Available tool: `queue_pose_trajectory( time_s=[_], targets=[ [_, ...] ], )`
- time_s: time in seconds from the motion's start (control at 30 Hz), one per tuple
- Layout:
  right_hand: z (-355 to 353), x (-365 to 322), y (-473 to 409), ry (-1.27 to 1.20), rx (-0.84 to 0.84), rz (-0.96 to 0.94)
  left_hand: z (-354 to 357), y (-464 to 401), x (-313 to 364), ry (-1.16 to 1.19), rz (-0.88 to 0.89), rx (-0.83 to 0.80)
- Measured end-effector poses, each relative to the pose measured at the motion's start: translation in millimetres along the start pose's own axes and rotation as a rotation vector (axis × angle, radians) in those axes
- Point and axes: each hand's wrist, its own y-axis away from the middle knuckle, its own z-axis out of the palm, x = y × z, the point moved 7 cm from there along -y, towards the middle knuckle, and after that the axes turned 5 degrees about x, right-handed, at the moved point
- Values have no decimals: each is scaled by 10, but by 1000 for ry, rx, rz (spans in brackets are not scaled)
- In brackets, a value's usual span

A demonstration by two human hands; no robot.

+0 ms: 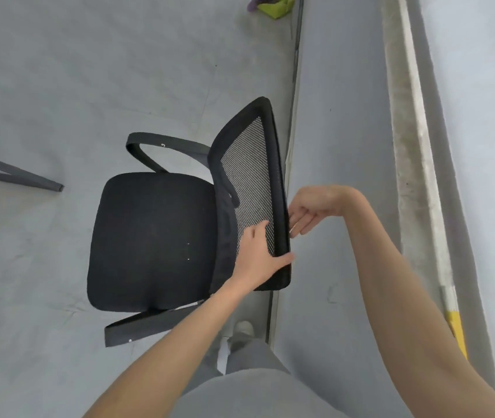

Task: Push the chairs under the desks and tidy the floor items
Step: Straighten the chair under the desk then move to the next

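Chair (152, 239) stands mid-floor, left of the floor seam; left hand (258, 254) grips the near backrest (249, 176) edge, right hand (309, 209) half-curled just behind it; advisable to push evenly with both hands.

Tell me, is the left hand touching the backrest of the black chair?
Touching. The head view shows the left hand laid on the mesh backrest, with the thumb hooked over its black frame edge. No gap shows between them.
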Motion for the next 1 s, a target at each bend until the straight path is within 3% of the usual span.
queue_pose_trajectory(
  time_s=[0.13,0.2,0.27,0.33,0.4,0.43,0.53,0.63,0.7,0.87,1.0],
  targets=[
    [322,91,61,89,-159,67,-31,314,-166,-54,-42,-47],
    [413,108,79,97,-125,74,-125,463,-249,-119,-28,-104],
    [344,94,70,48,91,46,-222,640,-355,-177,-13,-173],
    [145,64,121,45,437,-45,-330,845,-483,-210,0,-229],
    [52,-34,303,259,754,-220,-451,1075,-647,-236,15,-277],
    [122,-86,395,321,824,-318,-520,1192,-740,-240,22,-296],
    [605,-169,560,406,805,-510,-761,1510,-1012,-252,40,-341],
    [1240,-20,443,626,620,-451,-1003,1785,-1259,-301,56,-357],
    [1627,92,420,766,601,-415,-1134,1948,-1425,-346,53,-305],
    [2381,21,708,612,999,-690,-1258,2208,-1611,-657,78,47],
    [2667,-146,876,621,1037,-791,-1446,2328,-1777,-911,169,175]
  ],
)
